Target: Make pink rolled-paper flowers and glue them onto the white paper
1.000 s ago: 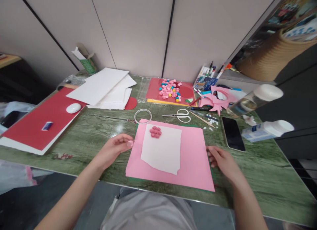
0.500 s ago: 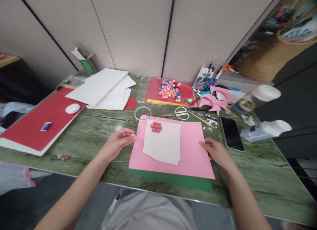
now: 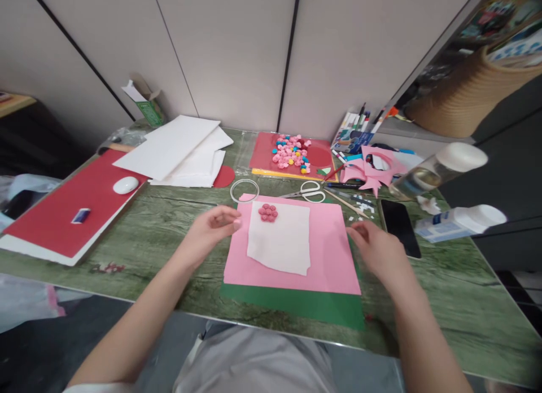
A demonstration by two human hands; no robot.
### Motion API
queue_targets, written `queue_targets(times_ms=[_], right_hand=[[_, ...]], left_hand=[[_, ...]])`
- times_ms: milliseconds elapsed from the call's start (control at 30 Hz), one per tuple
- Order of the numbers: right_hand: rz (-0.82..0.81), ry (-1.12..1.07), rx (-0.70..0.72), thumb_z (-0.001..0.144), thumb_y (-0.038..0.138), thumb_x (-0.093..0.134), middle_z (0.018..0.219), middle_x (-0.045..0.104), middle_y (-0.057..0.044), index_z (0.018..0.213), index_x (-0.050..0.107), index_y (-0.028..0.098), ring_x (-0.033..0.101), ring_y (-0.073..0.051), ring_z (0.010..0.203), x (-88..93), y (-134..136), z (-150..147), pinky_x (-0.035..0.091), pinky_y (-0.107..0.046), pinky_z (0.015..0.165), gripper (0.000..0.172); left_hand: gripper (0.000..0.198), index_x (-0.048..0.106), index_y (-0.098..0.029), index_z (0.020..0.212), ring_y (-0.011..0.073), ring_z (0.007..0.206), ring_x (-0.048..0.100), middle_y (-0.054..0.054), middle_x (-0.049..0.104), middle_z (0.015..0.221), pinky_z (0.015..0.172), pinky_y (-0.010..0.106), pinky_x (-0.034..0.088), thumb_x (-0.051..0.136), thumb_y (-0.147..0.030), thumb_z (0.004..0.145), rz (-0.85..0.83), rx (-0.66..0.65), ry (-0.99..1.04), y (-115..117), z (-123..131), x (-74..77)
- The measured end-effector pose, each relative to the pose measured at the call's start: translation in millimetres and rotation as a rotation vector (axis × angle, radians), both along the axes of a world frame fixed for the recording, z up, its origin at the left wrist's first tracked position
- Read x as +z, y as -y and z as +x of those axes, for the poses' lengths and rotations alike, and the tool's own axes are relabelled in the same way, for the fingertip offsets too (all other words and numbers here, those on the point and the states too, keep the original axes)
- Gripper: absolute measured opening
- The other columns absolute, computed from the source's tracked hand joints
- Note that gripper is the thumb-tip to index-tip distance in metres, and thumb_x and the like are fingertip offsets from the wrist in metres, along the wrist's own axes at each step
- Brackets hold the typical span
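A pink sheet of paper (image 3: pixel 330 252) lies over a green sheet (image 3: pixel 296 307) at the table's near edge. On the pink sheet rests a smaller white piece (image 3: pixel 282 246) with an uneven lower edge, bearing a cluster of red-pink rolled paper coils (image 3: pixel 268 213) near its upper left corner. My left hand (image 3: pixel 214 232), thumb and fingers slightly apart, is at the pink sheet's left edge. Across from it, my right hand (image 3: pixel 375 249) has loosely bent fingers at the right edge, some hidden behind the hand. Neither hand visibly holds anything.
Behind the sheets lie a ring (image 3: pixel 244 191), white-handled scissors (image 3: pixel 311 192) and coloured paper pieces (image 3: pixel 292 154). A phone (image 3: pixel 400 228) and two bottles (image 3: pixel 440 167) stand or lie to the right. White sheets (image 3: pixel 169 147) and a red board (image 3: pixel 55 218) are at the left.
The pink sheet has slid slightly away from me, with the white piece and coils on it, showing more green below. Both hands have moved forward along its edges.
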State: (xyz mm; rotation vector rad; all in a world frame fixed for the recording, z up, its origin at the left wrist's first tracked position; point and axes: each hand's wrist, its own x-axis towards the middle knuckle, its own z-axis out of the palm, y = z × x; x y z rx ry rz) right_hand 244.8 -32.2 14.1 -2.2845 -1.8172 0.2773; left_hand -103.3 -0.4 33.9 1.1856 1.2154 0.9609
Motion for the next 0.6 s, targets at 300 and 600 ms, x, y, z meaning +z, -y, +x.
queue_targets(times_ms=[300, 600], right_hand=[[0.190, -0.915, 0.283, 0.083, 0.037, 0.047, 0.085, 0.059, -0.001, 0.102, 0.051, 0.021, 0.059, -0.012, 0.068, 6.3, -20, -101, 0.046, -0.027, 0.067, 0.025], [0.183, -0.933, 0.188, 0.084, 0.036, 0.048, 0.087, 0.058, -0.002, 0.102, 0.051, 0.022, 0.058, -0.012, 0.069, -13.0, -15, -96, 0.045, -0.026, 0.066, 0.023]], left_hand=[[0.024, 0.057, -0.016, 0.074, 0.0076, 0.059, 0.050, -0.003, 0.052, 0.063, 0.059, 0.021, 0.040, 0.072, -0.025, 0.059, -0.086, -0.116, 0.305, -28, 92, -24.2], [0.018, 0.056, -0.017, 0.076, 0.0133, 0.075, 0.060, -0.003, 0.053, 0.076, 0.084, 0.037, 0.045, 0.069, -0.022, 0.064, -0.259, -0.201, 0.588, -33, 80, -38.3]])
